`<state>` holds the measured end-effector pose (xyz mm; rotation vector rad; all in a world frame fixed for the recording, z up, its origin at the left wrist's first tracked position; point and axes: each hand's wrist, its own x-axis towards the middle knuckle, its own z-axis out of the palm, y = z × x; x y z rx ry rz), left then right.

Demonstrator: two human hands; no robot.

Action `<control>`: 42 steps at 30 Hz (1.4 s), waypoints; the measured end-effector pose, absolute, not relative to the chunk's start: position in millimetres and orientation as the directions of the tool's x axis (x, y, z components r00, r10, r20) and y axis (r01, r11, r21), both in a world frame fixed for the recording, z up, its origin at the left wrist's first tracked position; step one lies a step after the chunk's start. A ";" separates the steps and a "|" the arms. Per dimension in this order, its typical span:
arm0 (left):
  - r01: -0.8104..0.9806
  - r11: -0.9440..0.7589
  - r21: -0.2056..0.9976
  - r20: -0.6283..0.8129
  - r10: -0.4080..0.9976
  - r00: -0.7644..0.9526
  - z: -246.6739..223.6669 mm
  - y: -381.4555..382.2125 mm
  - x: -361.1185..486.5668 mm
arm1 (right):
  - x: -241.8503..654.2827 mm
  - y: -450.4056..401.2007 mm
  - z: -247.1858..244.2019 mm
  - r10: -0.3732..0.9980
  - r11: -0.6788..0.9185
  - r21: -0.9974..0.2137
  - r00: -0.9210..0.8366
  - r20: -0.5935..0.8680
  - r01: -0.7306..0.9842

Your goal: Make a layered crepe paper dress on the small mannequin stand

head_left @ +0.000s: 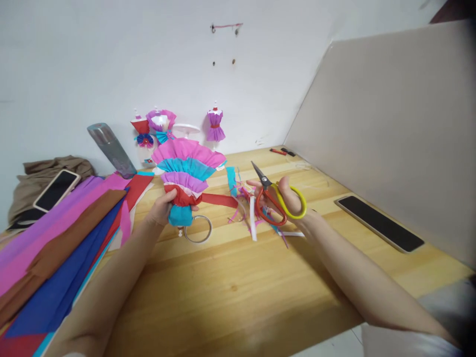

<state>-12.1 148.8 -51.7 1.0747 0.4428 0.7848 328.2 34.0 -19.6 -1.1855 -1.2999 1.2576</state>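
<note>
My left hand (163, 208) is closed on a small dress of crepe paper (188, 171), with ruffles in pink, blue and purple above a red waist and a blue end piece. A red strip (220, 200) extends from its waist toward the right. Scissors (277, 193) with one red and one yellow handle loop are in my right hand (288, 198), their tip pointing up and left. Paper scraps (254, 218) lie beneath and beside the scissors. Just below the dress sits a roll of tape (198, 229).
Crepe paper sheets (74, 233) cover the left side, near a phone (57, 190), brown cloth (74, 163) and a leaning bottle (111, 148). Small dressed forms (215, 125) stand by the wall. Another phone (379, 223) lies right, beside a panel (390, 124).
</note>
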 end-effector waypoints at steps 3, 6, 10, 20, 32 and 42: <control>-0.330 0.211 0.920 0.057 0.762 0.645 -51.5 149.7 -11.5 | 330.4 36.4 -15.5 0.998 0.003 -0.999 -0.067 -0.001 0.049; -0.305 0.191 0.933 0.059 0.756 0.652 -50.6 148.3 -9.7 | 330.0 41.4 -13.0 0.999 0.044 -0.999 0.033 0.043 -0.026; -0.295 0.128 0.947 0.110 0.734 0.670 -46.9 143.9 -5.6 | 325.8 47.4 0.1 0.999 0.043 -0.988 -0.016 0.046 -0.150; -0.207 -0.010 0.978 0.158 0.679 0.717 -27.1 141.2 -11.6 | 304.1 53.2 38.0 0.875 0.463 -0.886 -0.162 0.457 0.004; -0.332 0.132 0.934 0.140 0.719 0.681 -46.7 147.5 -19.7 | 324.6 66.6 28.9 0.691 0.696 -0.440 -0.362 0.625 0.567; -0.156 0.165 0.974 0.029 0.590 0.807 -33.0 134.2 -8.2 | 322.4 47.4 48.0 0.801 0.583 -0.543 -0.320 0.505 0.604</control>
